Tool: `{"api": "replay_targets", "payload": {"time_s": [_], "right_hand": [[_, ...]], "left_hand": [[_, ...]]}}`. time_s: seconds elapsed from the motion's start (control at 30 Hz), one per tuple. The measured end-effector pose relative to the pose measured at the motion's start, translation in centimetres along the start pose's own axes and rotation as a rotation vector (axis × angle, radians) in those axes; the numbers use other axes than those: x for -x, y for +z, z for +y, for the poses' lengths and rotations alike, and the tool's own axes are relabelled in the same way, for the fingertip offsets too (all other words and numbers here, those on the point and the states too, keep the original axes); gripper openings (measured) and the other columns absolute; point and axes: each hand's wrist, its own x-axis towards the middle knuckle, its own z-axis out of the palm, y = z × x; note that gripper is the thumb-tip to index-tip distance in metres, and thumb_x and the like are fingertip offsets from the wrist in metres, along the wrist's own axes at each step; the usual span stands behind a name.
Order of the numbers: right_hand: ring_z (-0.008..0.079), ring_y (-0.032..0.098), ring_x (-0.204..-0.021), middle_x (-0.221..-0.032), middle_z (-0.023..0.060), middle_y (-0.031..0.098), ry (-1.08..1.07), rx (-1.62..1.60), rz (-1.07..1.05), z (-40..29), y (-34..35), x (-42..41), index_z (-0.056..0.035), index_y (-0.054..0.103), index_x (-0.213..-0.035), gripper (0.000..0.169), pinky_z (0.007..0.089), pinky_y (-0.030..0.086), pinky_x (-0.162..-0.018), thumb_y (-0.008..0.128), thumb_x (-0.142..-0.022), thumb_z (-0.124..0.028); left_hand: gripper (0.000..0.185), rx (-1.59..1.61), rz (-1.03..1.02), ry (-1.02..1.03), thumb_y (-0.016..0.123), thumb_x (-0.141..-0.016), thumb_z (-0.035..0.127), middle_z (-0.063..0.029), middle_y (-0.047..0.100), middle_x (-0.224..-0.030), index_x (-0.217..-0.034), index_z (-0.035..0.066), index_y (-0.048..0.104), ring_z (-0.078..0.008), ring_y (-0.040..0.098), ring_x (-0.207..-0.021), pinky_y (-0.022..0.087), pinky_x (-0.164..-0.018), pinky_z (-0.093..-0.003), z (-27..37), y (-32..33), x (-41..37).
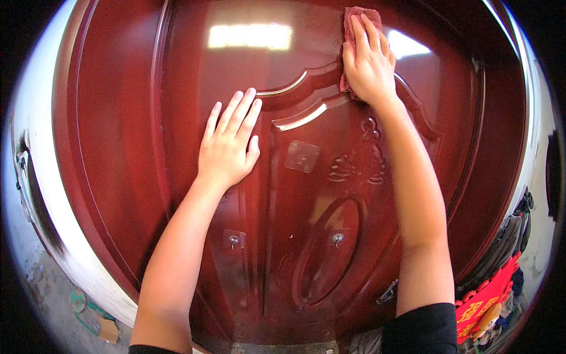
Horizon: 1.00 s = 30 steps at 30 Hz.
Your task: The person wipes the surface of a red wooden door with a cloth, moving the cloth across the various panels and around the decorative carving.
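A glossy dark red panelled door (212,75) with raised mouldings fills the view before me. My right hand (369,66) lies over a folded reddish cloth (363,14) high on the door, its fingers spread along the cloth. Part of the cloth is hidden under the palm. Lower and to the left, my left hand (230,141) rests flat against the door with fingers apart and nothing in it. A clear square adhesive patch (302,156) sticks to the panel right of my left hand.
Two adhesive hooks, a left hook (234,241) and a right hook (338,239), sit lower on the door. A door handle (388,292) shows beside my right forearm. Dark clothes (495,243) and a red printed item (486,305) are at the right. A cardboard piece (107,330) lies lower left.
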Motion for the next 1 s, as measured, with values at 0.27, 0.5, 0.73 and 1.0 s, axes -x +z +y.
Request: {"api": "replay_targets", "payload": {"time_s": [0.27,0.5,0.73,1.0], "right_hand": [[0.0436,0.050,-0.148,-0.157,0.0259,0.057,0.089,0.183,0.033,11.5,-0.3,-8.6,0.0014,0.056,-0.152,0.052,0.0529,0.042,-0.123,0.050,-0.107,-0.024],[0.0406,0.041,-0.158,-0.169,0.0251,0.045,-0.006,0.023,-0.044,7.1,-3.0,3.3,-0.0004,0.045,-0.163,0.062,0.0510,0.033,-0.131,0.056,-0.108,-0.028],[0.0451,0.046,-0.153,-0.160,0.0297,0.052,-0.006,0.097,0.021,19.0,-0.4,-5.2,0.0032,0.050,-0.157,0.056,0.0495,0.036,-0.129,0.052,-0.108,-0.025],[0.0471,0.042,-0.155,-0.166,0.0280,0.047,0.058,-0.028,0.038,13.5,-2.6,3.3,-0.0031,0.049,-0.161,0.060,0.0537,0.033,-0.130,0.057,-0.107,-0.027]], "left_hand": [[0.074,0.023,0.003,0.009,0.062,-0.098,0.018,-0.0104,0.034,-0.179,-0.168,0.012,0.039,-0.0316,0.032,-0.165,0.021,-0.136,-0.0558,1.0,0.6,-0.8],[0.075,-0.019,-0.005,0.000,0.062,-0.096,0.015,-0.0111,0.035,-0.178,-0.168,0.011,0.040,-0.0320,0.032,-0.165,0.021,-0.136,-0.0556,0.3,-0.3,-0.5],[0.075,0.008,0.011,0.005,0.061,-0.096,0.012,-0.0116,0.035,-0.178,-0.168,0.011,0.040,-0.0325,0.031,-0.165,0.021,-0.136,-0.0558,1.7,0.6,-1.2],[0.075,-0.037,-0.013,0.002,0.061,-0.095,0.011,-0.0127,0.035,-0.178,-0.167,0.010,0.040,-0.0333,0.031,-0.165,0.021,-0.136,-0.0559,0.8,0.2,-0.4]]}}
